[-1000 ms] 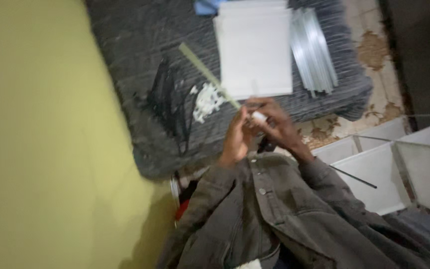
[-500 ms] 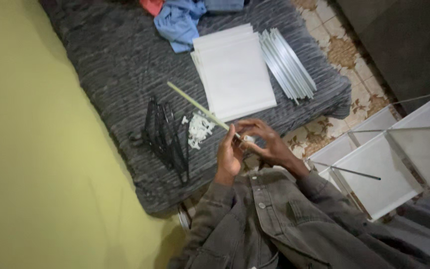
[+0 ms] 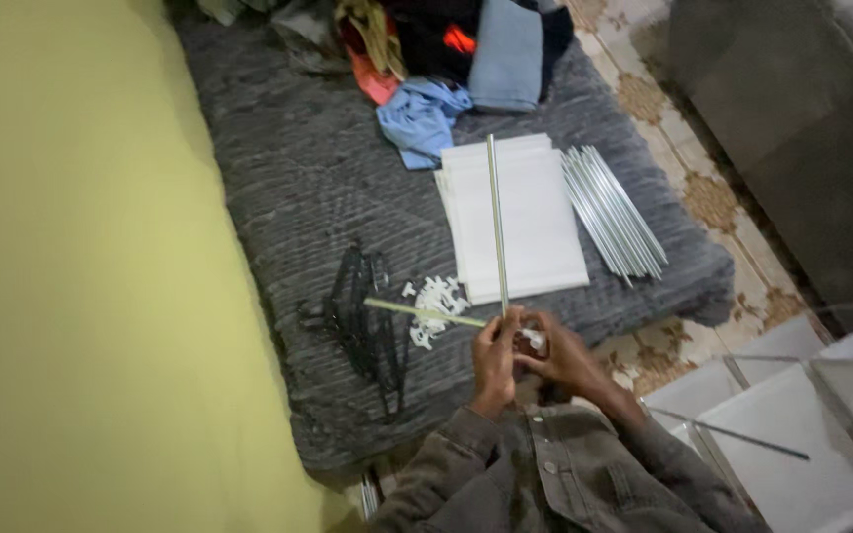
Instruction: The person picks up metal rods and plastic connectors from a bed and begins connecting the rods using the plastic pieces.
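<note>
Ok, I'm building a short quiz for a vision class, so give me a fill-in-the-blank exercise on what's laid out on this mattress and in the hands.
1. The left hand and right hand hold a long thin ____ that points away over the white panels.
2. The small connector pieces heaped by the hands are ____ in colour.
3. The bundle of metal rods lies to the ____ of the white panels.
4. The pile of clothes sits at the ____ end of the grey mattress.

Missing words: rod; white; right; far

Single head-worn view: looked steeply down from above onto the grey mattress [image 3: 278, 197], the floor tiles [image 3: 703, 197] alongside, moderately near.
</note>
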